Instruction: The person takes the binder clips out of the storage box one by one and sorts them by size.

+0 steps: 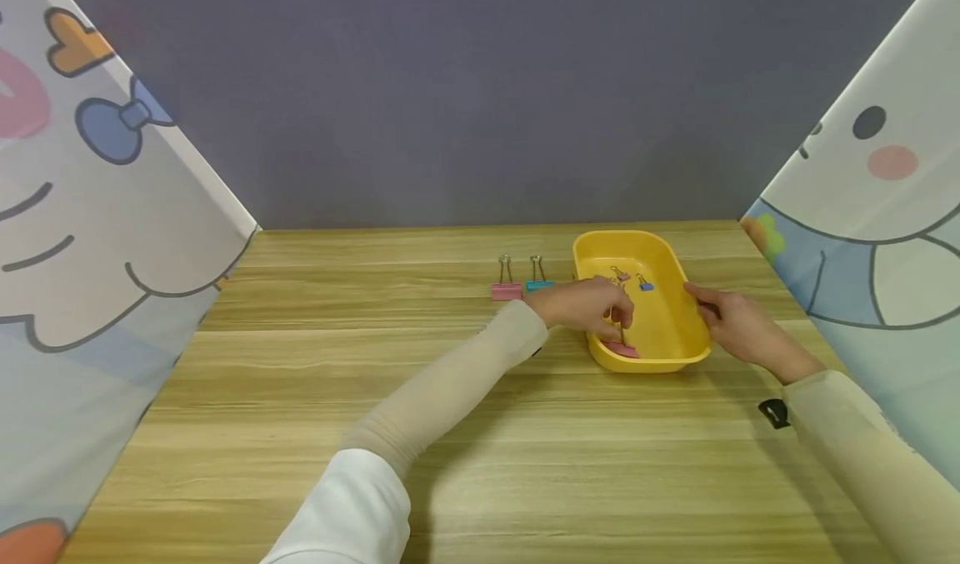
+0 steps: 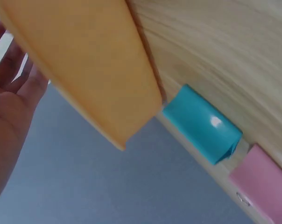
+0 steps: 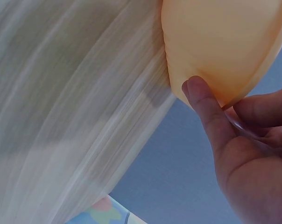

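Observation:
My left hand [image 1: 588, 304] reaches over the near-left side of a yellow tray [image 1: 670, 318]. Its fingers pinch the wire handles of a pink binder clip [image 1: 621, 350], whose body is low at the tray's near end. A small pink binder clip [image 1: 622, 273] and a small blue binder clip [image 1: 645, 284] lie farther back inside. On the tray's right side, my right hand [image 1: 738, 324] grips the rim; in the right wrist view its thumb [image 3: 201, 95] presses the outer wall and the other fingers go over the edge.
Left of the tray, a large pink binder clip [image 1: 506, 291] and a teal binder clip [image 1: 539, 285] stand side by side, handles pointing back. A black object [image 1: 775, 413] is beside the right sleeve. A grey panel [image 1: 480, 97] rises behind the wooden table [image 1: 300, 364].

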`<state>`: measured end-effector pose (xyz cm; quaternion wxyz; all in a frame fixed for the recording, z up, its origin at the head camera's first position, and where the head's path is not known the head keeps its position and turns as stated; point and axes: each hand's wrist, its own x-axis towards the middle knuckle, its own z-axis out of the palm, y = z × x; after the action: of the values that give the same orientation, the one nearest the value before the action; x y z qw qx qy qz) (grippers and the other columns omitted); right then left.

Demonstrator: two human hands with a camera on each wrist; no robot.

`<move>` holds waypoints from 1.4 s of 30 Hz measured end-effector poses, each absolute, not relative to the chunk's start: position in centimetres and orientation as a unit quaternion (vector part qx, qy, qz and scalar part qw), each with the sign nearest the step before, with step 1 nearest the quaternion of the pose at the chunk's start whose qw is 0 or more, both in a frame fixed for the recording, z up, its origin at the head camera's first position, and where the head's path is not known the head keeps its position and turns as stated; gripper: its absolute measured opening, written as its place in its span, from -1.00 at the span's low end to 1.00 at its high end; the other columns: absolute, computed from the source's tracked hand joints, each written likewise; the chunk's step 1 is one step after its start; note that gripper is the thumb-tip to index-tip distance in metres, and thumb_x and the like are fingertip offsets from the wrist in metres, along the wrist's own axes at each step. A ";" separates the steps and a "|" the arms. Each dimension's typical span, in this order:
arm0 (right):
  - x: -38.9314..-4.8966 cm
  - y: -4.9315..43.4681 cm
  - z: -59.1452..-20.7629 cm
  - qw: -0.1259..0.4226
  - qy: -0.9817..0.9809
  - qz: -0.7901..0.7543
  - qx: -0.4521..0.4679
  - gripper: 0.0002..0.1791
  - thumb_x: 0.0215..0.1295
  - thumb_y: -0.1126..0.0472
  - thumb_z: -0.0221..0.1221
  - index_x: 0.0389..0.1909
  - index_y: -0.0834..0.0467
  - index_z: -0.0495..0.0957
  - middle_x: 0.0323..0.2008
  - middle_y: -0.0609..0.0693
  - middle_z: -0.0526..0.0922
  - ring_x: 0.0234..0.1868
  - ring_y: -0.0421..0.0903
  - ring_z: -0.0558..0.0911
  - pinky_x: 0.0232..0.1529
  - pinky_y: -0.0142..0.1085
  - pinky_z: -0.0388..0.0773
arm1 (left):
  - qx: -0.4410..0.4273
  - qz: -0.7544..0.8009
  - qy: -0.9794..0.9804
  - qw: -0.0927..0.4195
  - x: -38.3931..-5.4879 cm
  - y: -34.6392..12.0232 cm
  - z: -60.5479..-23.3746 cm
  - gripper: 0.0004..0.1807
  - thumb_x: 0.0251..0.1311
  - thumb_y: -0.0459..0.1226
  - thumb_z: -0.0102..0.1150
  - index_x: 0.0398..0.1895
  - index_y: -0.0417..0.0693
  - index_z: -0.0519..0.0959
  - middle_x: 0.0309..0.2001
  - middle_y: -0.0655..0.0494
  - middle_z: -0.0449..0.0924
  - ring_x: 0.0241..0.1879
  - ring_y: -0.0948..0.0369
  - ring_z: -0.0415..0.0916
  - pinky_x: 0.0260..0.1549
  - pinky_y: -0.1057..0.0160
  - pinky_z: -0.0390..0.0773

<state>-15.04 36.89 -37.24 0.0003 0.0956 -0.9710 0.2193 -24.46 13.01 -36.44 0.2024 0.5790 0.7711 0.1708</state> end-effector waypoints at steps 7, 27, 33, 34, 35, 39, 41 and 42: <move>-14.9 36.8 -37.2 0.005 -0.970 0.221 0.102 -0.56 0.35 0.46 -0.05 0.22 0.52 0.27 0.08 0.50 0.38 0.02 0.38 0.46 -0.08 0.17 0.42 | 0.566 0.136 0.784 0.216 -24.4 13.8 -37.0 -0.91 0.17 -0.24 0.27 -0.26 0.03 0.66 -0.26 0.22 0.52 -0.32 0.34 0.44 -0.32 0.48 0.40; -15.1 36.8 -37.1 0.012 -0.971 0.211 0.112 -0.57 0.33 0.47 -0.02 0.20 0.52 0.29 0.06 0.49 0.40 -0.02 0.36 0.50 -0.12 0.14 0.46 | 0.502 0.022 0.836 0.221 -23.6 16.5 -37.5 -0.83 0.17 -0.11 0.27 -0.50 0.08 0.58 -0.39 0.30 0.55 -0.39 0.33 0.44 -0.41 0.39 0.43; -15.3 36.7 -37.2 0.017 -0.970 0.214 0.114 -0.58 0.33 0.46 0.00 0.19 0.52 0.30 0.06 0.49 0.41 -0.02 0.36 0.50 -0.10 0.14 0.45 | 0.491 0.014 0.843 0.219 -23.6 16.7 -37.6 -0.84 0.18 -0.12 0.24 -0.50 0.08 0.57 -0.40 0.28 0.55 -0.42 0.32 0.43 -0.43 0.38 0.43; -15.3 36.7 -37.3 0.016 -0.970 0.215 0.113 -0.58 0.34 0.46 0.01 0.19 0.52 0.30 0.06 0.49 0.41 -0.01 0.37 0.49 -0.10 0.15 0.44 | 0.490 0.015 0.843 0.221 -23.6 16.7 -37.6 -0.84 0.18 -0.12 0.24 -0.50 0.08 0.56 -0.41 0.28 0.54 -0.42 0.32 0.43 -0.43 0.38 0.43; -15.3 36.7 -37.3 0.015 -0.970 0.217 0.113 -0.57 0.34 0.45 0.00 0.20 0.52 0.30 0.06 0.49 0.41 -0.01 0.37 0.49 -0.09 0.15 0.44 | 0.489 0.017 0.843 0.223 -23.6 16.7 -37.7 -0.84 0.18 -0.13 0.24 -0.50 0.07 0.56 -0.41 0.27 0.54 -0.43 0.32 0.43 -0.45 0.38 0.43; -15.3 36.7 -37.3 0.006 -0.970 0.219 0.108 -0.57 0.35 0.45 -0.01 0.21 0.52 0.28 0.07 0.50 0.40 0.00 0.36 0.49 -0.09 0.14 0.44 | 0.490 0.031 0.841 0.227 -23.6 16.7 -37.8 -0.84 0.17 -0.16 0.25 -0.51 0.04 0.54 -0.43 0.24 0.54 -0.45 0.31 0.43 -0.47 0.39 0.42; -15.3 36.8 -37.4 0.007 -0.969 0.220 0.108 -0.57 0.34 0.46 -0.02 0.21 0.52 0.28 0.07 0.50 0.40 -0.01 0.35 0.49 -0.10 0.14 0.44 | 0.494 0.038 0.839 0.226 -23.6 16.8 -37.8 -0.84 0.16 -0.18 0.26 -0.51 0.03 0.53 -0.43 0.23 0.54 -0.46 0.31 0.42 -0.47 0.40 0.41; -15.3 36.8 -37.4 0.007 -0.970 0.220 0.108 -0.57 0.34 0.47 -0.02 0.21 0.53 0.28 0.06 0.51 0.40 -0.01 0.35 0.49 -0.10 0.13 0.44 | 0.498 0.042 0.837 0.223 -23.6 16.8 -37.9 -0.85 0.15 -0.19 0.27 -0.50 0.03 0.52 -0.43 0.23 0.53 -0.46 0.32 0.43 -0.47 0.41 0.40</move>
<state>-15.28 36.79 -37.39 0.0070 0.1075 -0.9696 0.2198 -23.58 16.77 -37.86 0.2233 0.4975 0.8371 0.0421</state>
